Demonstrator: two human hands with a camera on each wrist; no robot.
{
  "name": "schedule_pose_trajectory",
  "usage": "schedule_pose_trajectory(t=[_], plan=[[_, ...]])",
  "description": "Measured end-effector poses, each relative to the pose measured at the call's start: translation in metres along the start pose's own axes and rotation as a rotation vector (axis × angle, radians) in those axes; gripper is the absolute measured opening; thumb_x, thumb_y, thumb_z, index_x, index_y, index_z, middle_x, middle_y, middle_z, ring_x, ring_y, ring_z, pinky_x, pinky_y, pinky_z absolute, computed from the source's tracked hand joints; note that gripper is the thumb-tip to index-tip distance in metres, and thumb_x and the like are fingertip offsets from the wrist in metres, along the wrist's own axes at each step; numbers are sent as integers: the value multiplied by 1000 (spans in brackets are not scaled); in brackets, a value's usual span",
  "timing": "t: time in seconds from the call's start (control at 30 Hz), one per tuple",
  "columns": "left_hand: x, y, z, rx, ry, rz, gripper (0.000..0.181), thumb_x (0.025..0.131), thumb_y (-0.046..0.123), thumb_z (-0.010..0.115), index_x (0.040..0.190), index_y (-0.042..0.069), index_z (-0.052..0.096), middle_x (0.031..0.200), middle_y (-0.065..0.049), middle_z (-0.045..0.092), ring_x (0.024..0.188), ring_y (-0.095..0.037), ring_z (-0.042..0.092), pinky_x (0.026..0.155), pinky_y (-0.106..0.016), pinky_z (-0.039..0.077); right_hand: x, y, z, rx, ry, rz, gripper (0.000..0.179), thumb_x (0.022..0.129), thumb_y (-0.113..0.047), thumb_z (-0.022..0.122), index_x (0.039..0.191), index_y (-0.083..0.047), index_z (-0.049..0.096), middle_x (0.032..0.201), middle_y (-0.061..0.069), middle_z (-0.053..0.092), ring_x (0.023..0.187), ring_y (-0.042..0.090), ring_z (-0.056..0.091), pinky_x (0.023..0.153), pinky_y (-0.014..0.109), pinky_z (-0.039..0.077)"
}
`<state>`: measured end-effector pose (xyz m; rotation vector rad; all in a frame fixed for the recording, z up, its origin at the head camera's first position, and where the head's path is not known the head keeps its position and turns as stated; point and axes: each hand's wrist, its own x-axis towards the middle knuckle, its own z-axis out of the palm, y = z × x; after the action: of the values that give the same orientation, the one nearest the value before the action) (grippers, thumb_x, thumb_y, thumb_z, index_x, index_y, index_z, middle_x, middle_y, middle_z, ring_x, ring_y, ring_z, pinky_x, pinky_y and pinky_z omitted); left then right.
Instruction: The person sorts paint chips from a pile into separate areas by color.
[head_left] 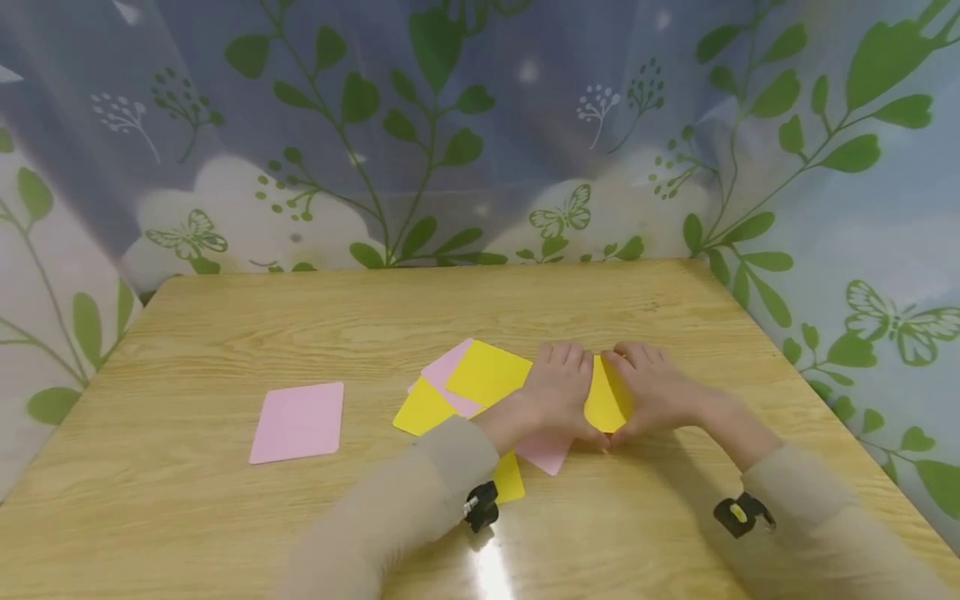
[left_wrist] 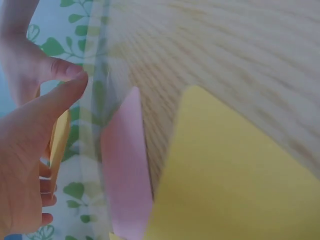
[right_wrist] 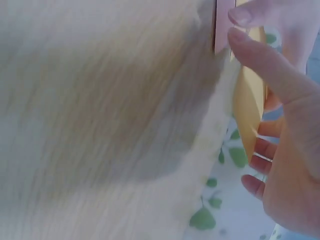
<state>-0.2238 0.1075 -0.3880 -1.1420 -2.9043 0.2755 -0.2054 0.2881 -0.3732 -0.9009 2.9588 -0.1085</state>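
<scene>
A yellow square card (head_left: pixel 607 396) stands between my two hands, slightly curved. My left hand (head_left: pixel 558 392) grips its left edge and my right hand (head_left: pixel 651 387) grips its right edge, thumbs close together at the near side. In the right wrist view the yellow card (right_wrist: pixel 249 105) is seen nearly edge-on, the fingers at its far edge. A loose pile of cards lies under and left of my left hand: a yellow card (head_left: pixel 489 372) on top, a pink card (head_left: pixel 444 367) beneath it, and another pink card (head_left: pixel 550 452) poking out below the hand.
A single pink card (head_left: pixel 297 423) lies apart on the left of the wooden table (head_left: pixel 360 317). One yellow card (head_left: pixel 510 481) shows partly behind my left sleeve. A leaf-patterned curtain (head_left: pixel 480 167) hangs around the table's back and sides.
</scene>
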Motion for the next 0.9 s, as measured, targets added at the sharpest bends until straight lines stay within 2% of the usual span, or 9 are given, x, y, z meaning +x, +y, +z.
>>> schedule_pose_trajectory(t=[0.2,0.37,0.5,0.67,0.9], plan=[[15,13,-2,-5,-15,-6,116,60,86,48,144,8,26,138,-5,31,125,-22,25,103,-40,20,-10,19,0,-19,-2,-7,107,56,-51,82,132,7,33,127,25,35,119,43,30,97,60,25],[25,24,0,-3,-24,-3,116,60,86,49,143,8,28,136,-4,33,124,-21,27,103,-36,20,-16,27,4,-44,-12,-4,107,56,-52,81,131,8,34,124,26,36,116,44,32,95,61,27],[32,32,0,-14,-44,2,114,60,86,49,143,9,29,133,-2,35,122,-18,27,104,-32,20,-20,32,7,-69,-43,21,106,57,-52,80,131,8,35,123,25,37,116,44,32,94,62,29],[40,38,2,-33,-65,2,114,60,87,46,143,10,29,131,0,36,119,-17,28,103,-30,21,-22,39,6,-52,-87,56,104,56,-51,81,131,6,37,122,25,39,115,45,34,92,62,30],[48,39,8,-76,-62,3,111,60,88,45,138,10,37,118,2,39,109,-14,32,94,-28,26,-20,46,4,-37,-164,96,105,56,-58,79,131,2,38,124,24,38,115,45,35,90,64,31]])
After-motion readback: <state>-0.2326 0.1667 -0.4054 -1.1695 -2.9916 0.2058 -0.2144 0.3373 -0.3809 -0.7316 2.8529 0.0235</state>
